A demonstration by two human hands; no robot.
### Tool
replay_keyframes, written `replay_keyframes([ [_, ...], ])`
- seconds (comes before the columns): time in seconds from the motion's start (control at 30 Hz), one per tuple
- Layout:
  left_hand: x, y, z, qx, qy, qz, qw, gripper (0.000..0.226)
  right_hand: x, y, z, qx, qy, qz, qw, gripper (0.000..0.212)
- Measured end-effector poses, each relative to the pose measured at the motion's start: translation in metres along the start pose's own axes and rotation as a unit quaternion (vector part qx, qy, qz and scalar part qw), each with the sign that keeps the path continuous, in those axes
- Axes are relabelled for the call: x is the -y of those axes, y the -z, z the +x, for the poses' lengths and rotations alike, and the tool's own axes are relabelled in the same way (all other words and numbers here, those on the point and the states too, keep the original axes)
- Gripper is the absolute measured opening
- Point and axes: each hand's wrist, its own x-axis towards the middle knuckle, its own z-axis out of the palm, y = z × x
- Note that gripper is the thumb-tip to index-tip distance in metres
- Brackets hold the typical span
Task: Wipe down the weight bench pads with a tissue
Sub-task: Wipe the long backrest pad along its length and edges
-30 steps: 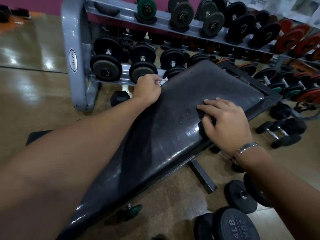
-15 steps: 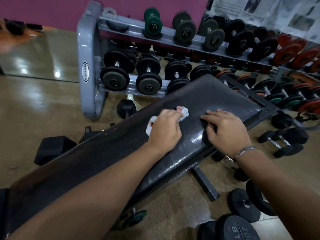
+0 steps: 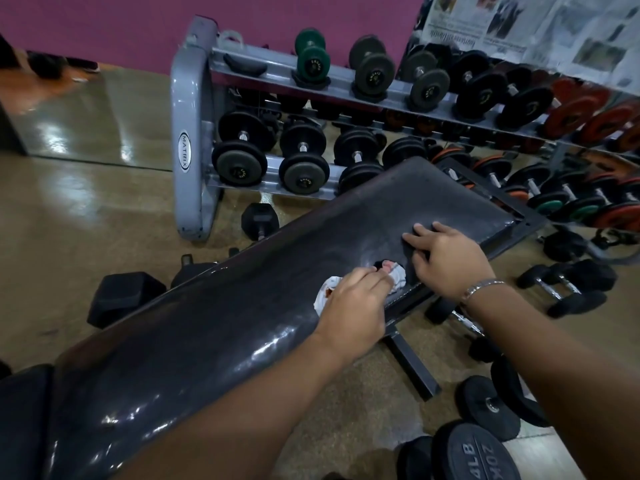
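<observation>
A long black bench pad [image 3: 214, 327] runs from lower left to upper right, shiny and scuffed. My left hand [image 3: 353, 306] presses a crumpled white tissue [image 3: 398, 273] onto the pad near its right-hand edge, fingers curled over it; tissue shows on both sides of the hand. My right hand [image 3: 446, 261], with a metal bracelet at the wrist, rests on the pad just right of the tissue, fingers spread and bent over the edge. A second dark pad [image 3: 24, 420] shows at the lower left corner.
A grey dumbbell rack [image 3: 188, 133] with several dumbbells stands behind the bench. Loose dumbbells [image 3: 568, 285] and weight plates [image 3: 481, 452] lie on the floor to the right. A hex dumbbell [image 3: 259, 221] sits left of the pad. The bench frame foot [image 3: 412, 368] juts out below.
My left hand has wiped the tissue from the pad's far left edge across and down to its near right edge, close to my right hand. The right hand has stayed put.
</observation>
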Motion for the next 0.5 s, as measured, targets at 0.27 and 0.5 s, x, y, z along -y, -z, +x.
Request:
replay_keyframes([
  [0.27, -0.005, 0.002, -0.019, 0.014, -0.034, 0.017, 0.999, 0.035, 0.005, -0.002, -0.006, -0.003, -0.012, -0.002, 1.000, 0.046],
  [0.5, -0.003, 0.010, -0.033, 0.039, -0.077, -0.030, 0.996, 0.043, -0.006, -0.020, -0.003, -0.068, 0.005, 0.011, 0.998, 0.042],
])
